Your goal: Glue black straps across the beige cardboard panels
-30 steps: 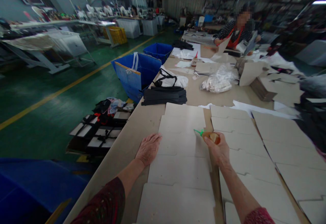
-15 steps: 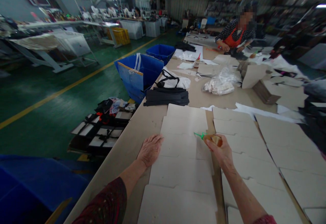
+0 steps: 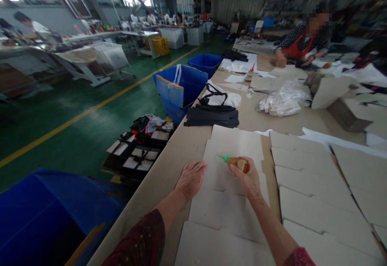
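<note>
My right hand (image 3: pixel 249 177) grips a glue bottle (image 3: pixel 234 164) of amber colour, tipped on its side with its green nozzle (image 3: pixel 223 158) pointing left. The nozzle is over a column of overlapping grey-beige cardboard sheets (image 3: pixel 223 213); whether it touches them I cannot tell. Flat on the left edge of that column lies my left hand (image 3: pixel 191 179), palm down with its fingers stretched out and nothing in it. Further columns of the same sheets (image 3: pixel 305 181) cover the table to the right.
Beyond the sheets lie a stack of black strips (image 3: pixel 211 116) and a clear plastic bag (image 3: pixel 282 98). Blue bins (image 3: pixel 169 90) stand along the table's left side. A bundle of tied pieces (image 3: pixel 142 157) sits low on the left. Across the table a person (image 3: pixel 302 48) in a red apron works.
My right hand has carried the glue bottle leftward across the sheet, closer to my left hand. The camera view has turned a little to the left.
</note>
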The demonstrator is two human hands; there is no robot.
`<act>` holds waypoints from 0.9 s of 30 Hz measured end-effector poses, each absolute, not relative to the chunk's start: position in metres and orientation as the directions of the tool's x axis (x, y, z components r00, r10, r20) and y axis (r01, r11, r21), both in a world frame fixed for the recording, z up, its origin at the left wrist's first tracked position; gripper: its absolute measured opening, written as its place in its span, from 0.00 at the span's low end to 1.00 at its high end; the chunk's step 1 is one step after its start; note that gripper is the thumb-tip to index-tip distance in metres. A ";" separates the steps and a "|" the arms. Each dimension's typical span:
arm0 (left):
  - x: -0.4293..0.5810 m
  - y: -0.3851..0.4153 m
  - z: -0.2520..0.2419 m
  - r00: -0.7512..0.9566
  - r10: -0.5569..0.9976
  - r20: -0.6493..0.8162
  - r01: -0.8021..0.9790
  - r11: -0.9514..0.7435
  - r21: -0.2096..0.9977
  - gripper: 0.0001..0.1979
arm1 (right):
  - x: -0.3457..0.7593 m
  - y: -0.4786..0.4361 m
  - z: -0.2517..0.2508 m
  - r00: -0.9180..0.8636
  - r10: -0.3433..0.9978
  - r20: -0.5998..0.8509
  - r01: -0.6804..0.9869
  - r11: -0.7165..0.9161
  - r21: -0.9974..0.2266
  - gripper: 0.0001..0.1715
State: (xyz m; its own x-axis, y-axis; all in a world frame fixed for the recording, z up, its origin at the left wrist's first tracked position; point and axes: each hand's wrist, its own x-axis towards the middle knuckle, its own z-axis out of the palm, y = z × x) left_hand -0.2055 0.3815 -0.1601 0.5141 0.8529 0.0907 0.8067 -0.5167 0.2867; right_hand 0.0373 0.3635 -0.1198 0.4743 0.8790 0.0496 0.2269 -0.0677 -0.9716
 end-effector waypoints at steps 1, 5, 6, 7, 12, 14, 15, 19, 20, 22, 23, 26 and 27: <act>-0.205 0.381 -0.160 0.516 0.852 0.091 0.805 -0.518 0.289 0.22 | 0.034 0.366 -0.119 0.460 0.887 0.040 0.254 -0.088 -0.963 0.32; -0.205 0.381 -0.158 0.514 0.853 0.092 0.801 -0.515 0.304 0.22 | 0.025 0.376 -0.117 0.415 0.909 0.045 0.340 -0.109 -0.934 0.32; -0.205 0.381 -0.158 0.512 0.854 0.093 0.800 -0.513 0.310 0.22 | 0.024 0.378 -0.118 0.403 0.914 0.054 0.365 -0.107 -0.925 0.31; -0.205 0.381 -0.158 0.510 0.855 0.094 0.799 -0.512 0.314 0.22 | 0.023 0.379 -0.119 0.392 0.918 0.066 0.392 -0.101 -0.914 0.31; -0.205 0.381 -0.158 0.505 0.858 0.095 0.802 -0.507 0.316 0.23 | 0.025 0.386 -0.122 0.346 0.924 0.161 0.534 -0.053 -0.844 0.27; -0.205 0.381 -0.158 0.507 0.857 0.095 0.802 -0.509 0.314 0.22 | 0.029 0.388 -0.120 0.338 0.923 0.182 0.570 -0.047 -0.821 0.27; -0.205 0.381 -0.159 0.509 0.856 0.095 0.801 -0.511 0.314 0.22 | 0.032 0.388 -0.118 0.333 0.924 0.186 0.582 -0.047 -0.812 0.26; -0.205 0.382 -0.160 0.510 0.854 0.103 0.799 -0.515 0.310 0.22 | 0.042 0.386 -0.110 0.306 0.936 0.171 0.626 -0.063 -0.777 0.23; -0.205 0.382 -0.161 0.511 0.853 0.105 0.799 -0.516 0.309 0.22 | 0.044 0.385 -0.108 0.299 0.941 0.157 0.630 -0.071 -0.774 0.22; -0.205 0.382 -0.161 0.513 0.851 0.109 0.797 -0.520 0.306 0.22 | 0.046 0.383 -0.106 0.294 0.950 0.111 0.613 -0.098 -0.784 0.23; -0.205 0.382 -0.162 0.514 0.851 0.110 0.798 -0.521 0.304 0.22 | 0.046 0.382 -0.106 0.297 0.951 0.086 0.593 -0.113 -0.797 0.24; -0.205 0.381 -0.160 0.510 0.853 0.105 0.801 -0.516 0.302 0.22 | 0.038 0.382 -0.110 0.311 0.948 0.063 0.528 -0.117 -0.841 0.25; -0.205 0.381 -0.160 0.509 0.855 0.101 0.803 -0.514 0.302 0.22 | 0.034 0.382 -0.113 0.318 0.945 0.071 0.509 -0.107 -0.854 0.25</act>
